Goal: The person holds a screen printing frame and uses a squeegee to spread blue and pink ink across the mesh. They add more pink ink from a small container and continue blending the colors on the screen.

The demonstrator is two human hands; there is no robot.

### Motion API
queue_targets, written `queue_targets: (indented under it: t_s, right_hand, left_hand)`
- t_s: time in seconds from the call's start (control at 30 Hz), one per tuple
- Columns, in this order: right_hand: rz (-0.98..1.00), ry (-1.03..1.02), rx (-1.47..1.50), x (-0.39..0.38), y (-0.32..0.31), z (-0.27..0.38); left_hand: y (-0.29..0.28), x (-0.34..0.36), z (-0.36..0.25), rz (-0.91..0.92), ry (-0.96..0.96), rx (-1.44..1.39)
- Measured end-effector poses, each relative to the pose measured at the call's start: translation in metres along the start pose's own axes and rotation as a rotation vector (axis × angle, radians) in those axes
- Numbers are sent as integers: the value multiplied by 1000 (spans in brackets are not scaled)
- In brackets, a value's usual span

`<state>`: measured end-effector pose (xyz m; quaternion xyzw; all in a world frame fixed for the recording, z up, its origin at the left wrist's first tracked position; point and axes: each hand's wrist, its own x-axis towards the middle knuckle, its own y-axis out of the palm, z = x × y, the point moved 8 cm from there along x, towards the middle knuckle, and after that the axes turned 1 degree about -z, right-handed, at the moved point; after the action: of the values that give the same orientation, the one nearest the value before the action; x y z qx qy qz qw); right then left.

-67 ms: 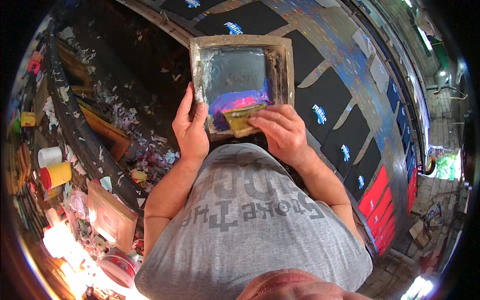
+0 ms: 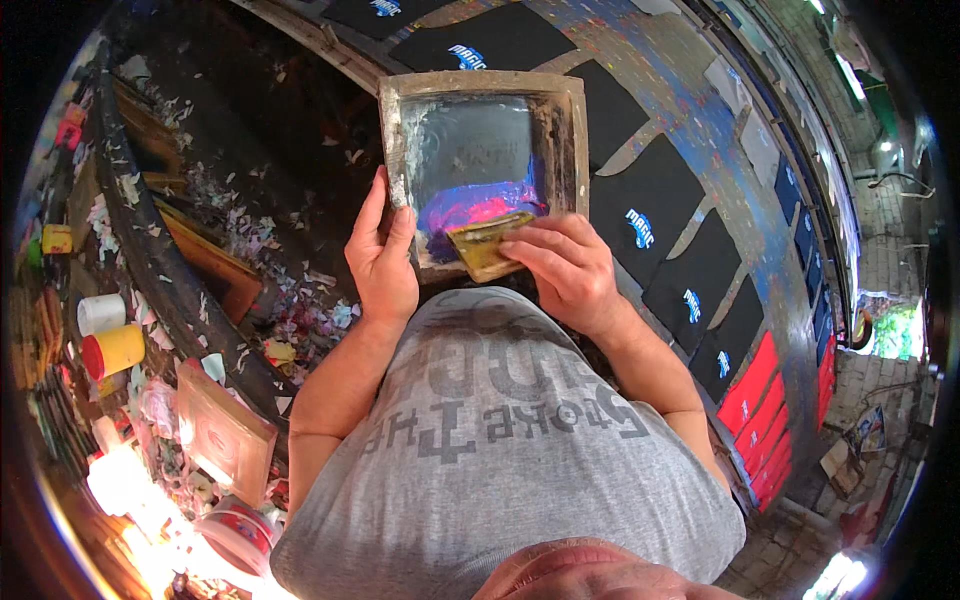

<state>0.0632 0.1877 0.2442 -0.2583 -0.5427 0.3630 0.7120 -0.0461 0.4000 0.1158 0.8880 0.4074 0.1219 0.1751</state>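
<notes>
A wooden screen-printing frame with dark mesh is held up in front of my chest. My left hand grips its left side, thumb on the near face and fingers at the outer edge. Across the lower mesh lies a thick smear of blue-purple and pink ink. My right hand is closed on a short, yellow-stained squeegee, which sits tilted at the frame's lower edge, just below the ink. Whether the squeegee's blade touches the mesh, I cannot tell.
Black printed shirts lie along a long curved table at the right, with red fabric pieces nearer. At the left, a dark curved rail runs past paper scraps, a yellow-and-red container, another wooden frame and a bucket.
My right hand and the squeegee have shifted slightly down and to the right. The frame and my left hand stay in place.
</notes>
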Motion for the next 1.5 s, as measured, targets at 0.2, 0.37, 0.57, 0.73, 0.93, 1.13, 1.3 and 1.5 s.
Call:
queue_targets:
  t_s: [0.2,0.37,0.57,0.73,0.93,1.13,1.3,1.5]
  right_hand:
    - [-53,86,-58,-8,-3,-11]
    - [-170,15,28,-9,-9,-7]
    - [-78,-4,34,-5,-5,-3]
    - [-170,94,-7,-4,-12,-11]
    - [-54,-35,30,2,-2,2]
    - [27,-52,-25,0,5,-1]
    - [-180,28,49,-8,-10,-9]
    - [-34,-4,109,15,-4,-15]
  left_hand:
    - [1,-2,0,-22,-13,-15]
    - [2,6,-4,-13,5,-15]
    - [1,-1,-8,-27,24,3]
    - [-2,-7,-9,-38,26,-35]
    - [-6,-12,-10,-49,34,0]
    - [-6,-12,-11,-54,62,-13]
    - [-8,-13,-10,-60,38,-29]
    - [-5,-9,-13,-39,71,54]
